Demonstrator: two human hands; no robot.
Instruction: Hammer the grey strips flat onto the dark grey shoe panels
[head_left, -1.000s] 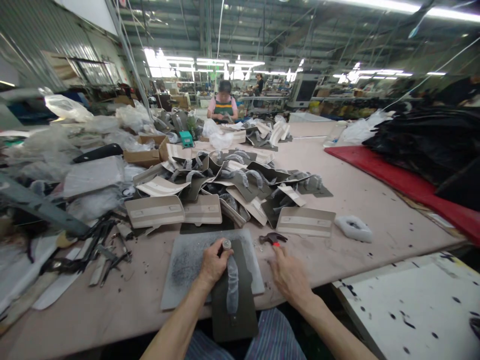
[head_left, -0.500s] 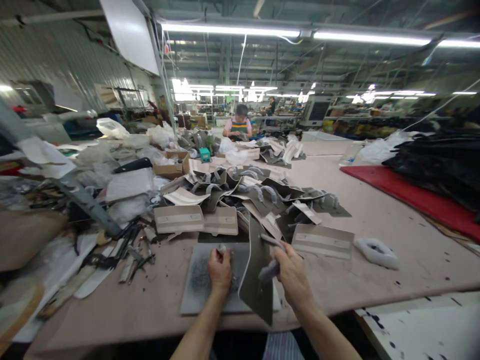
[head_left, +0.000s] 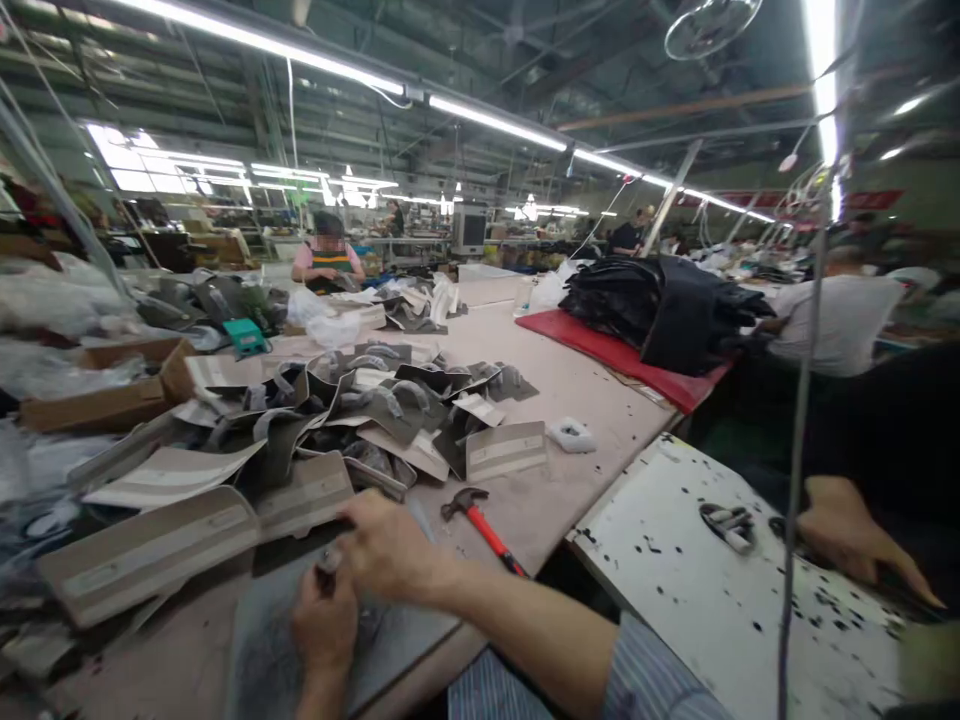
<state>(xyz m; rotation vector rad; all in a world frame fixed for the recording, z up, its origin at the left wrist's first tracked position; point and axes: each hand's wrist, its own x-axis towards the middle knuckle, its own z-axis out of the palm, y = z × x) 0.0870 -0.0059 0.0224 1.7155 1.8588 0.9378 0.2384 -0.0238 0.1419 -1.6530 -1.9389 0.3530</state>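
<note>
Both my hands are close together over a grey board at the table's near edge. My left hand is closed, fingertips up, around a small dark and shiny piece too blurred to name. Right beside it, my right hand reaches across with its fingers curled; what they hold, if anything, is hidden. A claw hammer with a red and black handle lies on the table to the right of my right hand. Beyond my hands is a heap of stiff grey-beige panels, many with plastic-wrapped handles.
A white wrapped piece lies right of the heap. Further back is a red sheet under black material. On the right, a co-worker's hand is over a white table. A cardboard box stands at left.
My view has turned right. My right hand has moved left to my left hand, and the panel it held by the handle no longer shows in it. The hammer has come into sight.
</note>
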